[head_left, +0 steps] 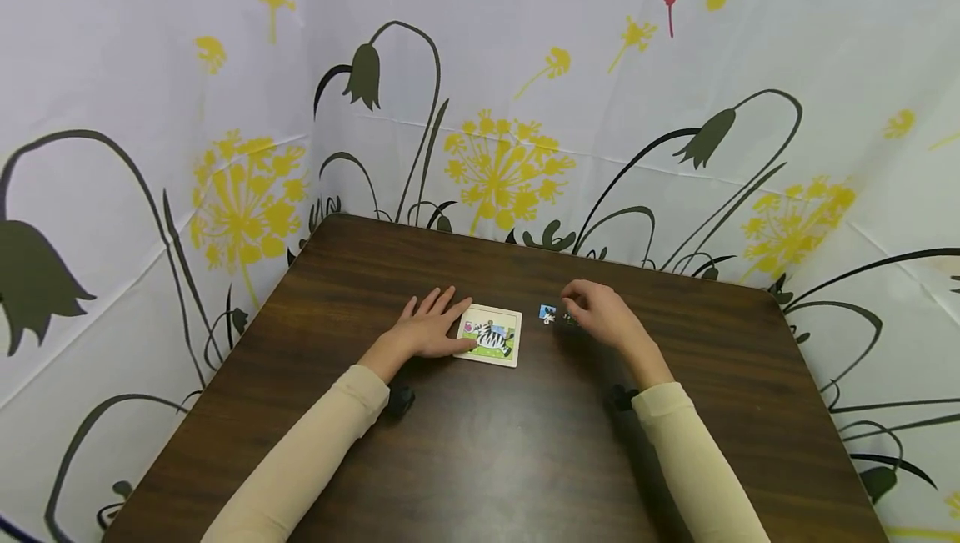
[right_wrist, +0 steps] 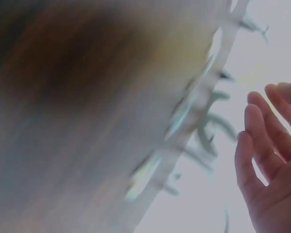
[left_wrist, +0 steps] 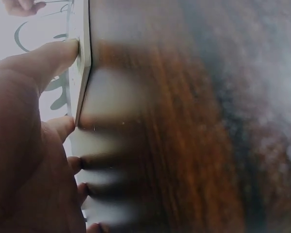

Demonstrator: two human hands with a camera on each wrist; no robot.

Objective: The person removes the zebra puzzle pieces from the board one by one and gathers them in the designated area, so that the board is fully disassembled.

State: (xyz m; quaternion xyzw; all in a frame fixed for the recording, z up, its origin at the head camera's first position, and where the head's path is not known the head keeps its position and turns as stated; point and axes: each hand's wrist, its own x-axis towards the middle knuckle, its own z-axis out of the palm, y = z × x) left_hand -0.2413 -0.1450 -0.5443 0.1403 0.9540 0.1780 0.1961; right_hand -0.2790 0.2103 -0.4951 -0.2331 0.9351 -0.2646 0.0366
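Observation:
A small framed zebra puzzle lies flat on the dark wooden table. My left hand spreads its fingers beside it, the thumb resting on the puzzle's near-left part and the index finger touching its upper left corner. To the right lies a loose puzzle piece with blue and black-and-white print. My right hand hovers just right of it, over another piece that it partly hides. In the right wrist view the fingers bend loosely above the tabletop, apart from the blurred pieces; nothing shows between them.
The wooden table reaches back to a white curtain printed with yellow and green flowers, which also runs along both sides. Dark wrist cameras sit under both wrists, close to the tabletop.

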